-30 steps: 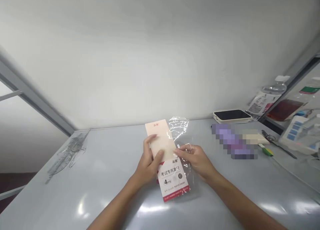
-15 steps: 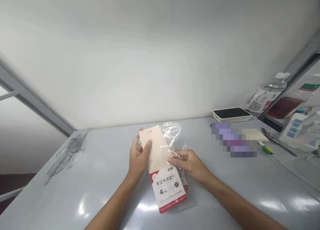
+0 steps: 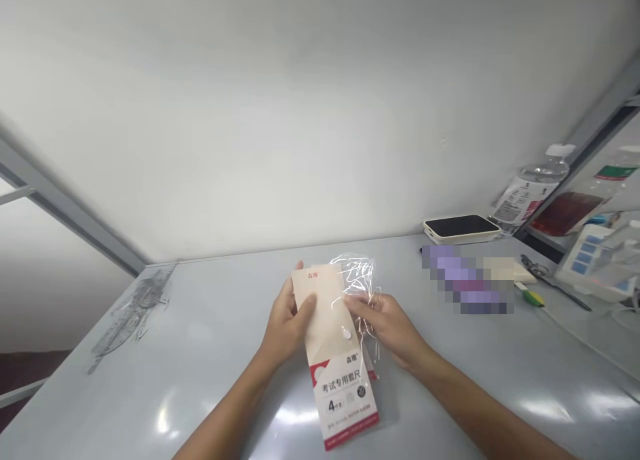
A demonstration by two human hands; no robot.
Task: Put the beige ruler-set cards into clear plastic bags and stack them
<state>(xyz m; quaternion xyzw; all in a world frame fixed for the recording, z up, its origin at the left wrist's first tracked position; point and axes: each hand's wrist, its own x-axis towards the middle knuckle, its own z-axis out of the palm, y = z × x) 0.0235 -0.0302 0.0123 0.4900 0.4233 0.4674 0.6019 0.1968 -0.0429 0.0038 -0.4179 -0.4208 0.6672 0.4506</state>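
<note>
My left hand (image 3: 286, 323) grips the upper left edge of a long beige card (image 3: 334, 353) with a red and white printed lower part, thumb on its front. My right hand (image 3: 387, 327) pinches a crinkled clear plastic sleeve (image 3: 361, 281) at the card's right side. The card's lower end lies inside or over the sleeve, close to the grey table (image 3: 210, 353); I cannot tell which.
A phone in a cream case (image 3: 461, 229) lies at the back right by the wall. A plastic water bottle (image 3: 530, 197) leans behind it. Scissors (image 3: 553, 280), a green and yellow item (image 3: 534, 298) and a white device (image 3: 595, 263) sit at the right. Scribbles mark the table's left corner (image 3: 133, 310).
Both hands and the card have shifted slightly right and down. More of the card shows beyond the sleeve, and my right hand has slid up to the sleeve's top.
</note>
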